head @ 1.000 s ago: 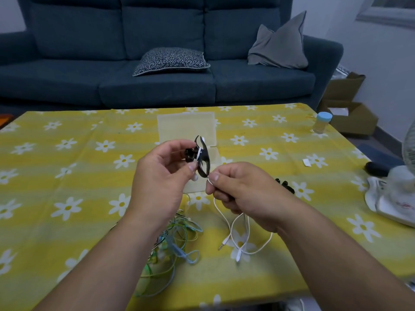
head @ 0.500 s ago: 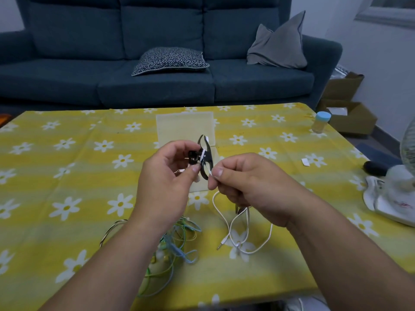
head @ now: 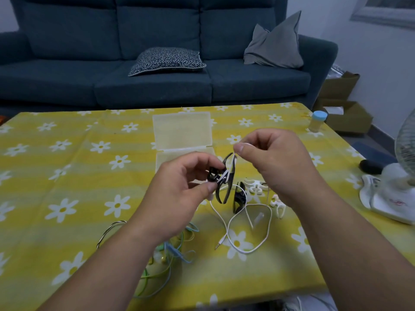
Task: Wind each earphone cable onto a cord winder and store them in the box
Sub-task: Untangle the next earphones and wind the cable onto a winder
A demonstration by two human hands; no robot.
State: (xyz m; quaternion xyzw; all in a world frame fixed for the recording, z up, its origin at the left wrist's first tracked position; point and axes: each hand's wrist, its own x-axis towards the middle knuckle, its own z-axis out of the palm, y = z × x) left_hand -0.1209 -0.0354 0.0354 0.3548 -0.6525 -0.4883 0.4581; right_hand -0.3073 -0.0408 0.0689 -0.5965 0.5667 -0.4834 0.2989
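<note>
Sofa (head: pixel 157 86), dark blue, across the back. Patterned cushion (head: pixel 166 60) flat on the seat, grey cushion (head: pixel 275 46) propped at the right end. Bench (head: pixel 56 176) in front, yellow cloth with white daisies. Fan (head: pixel 395 198), white base, at the bench's right edge, partly out of frame. Cardboard boxes (head: pixel 345 115) on the floor past the far right corner.

Box (head: pixel 182 131): clear plastic, open, lid flat toward the sofa. Base is nearer the person and partly hidden by the left hand; contents not readable.

Left hand (head: pixel 177 191): raised over the bench, thumb and fingers pinched on the black winder (head: pixel 226 182), held edge-on in front of the box base. Right hand (head: pixel 278 162): higher and to the right, thumb and forefinger pinching the white cable (head: pixel 244 252) just above the winder's top end. Cable crosses the winder as a white strip, then drops to the bench in a loose loop. Plug end lies free on the cloth.

Green and blue cables (head: pixel 173 250): tangled heap on the bench under the left forearm. Spare black winder (head: pixel 239 198) on the bench just below the held one. White winders (head: pixel 256 186) beside it, under the right wrist. Jar (head: pixel 317 121), blue lid, far right corner of the bench.
</note>
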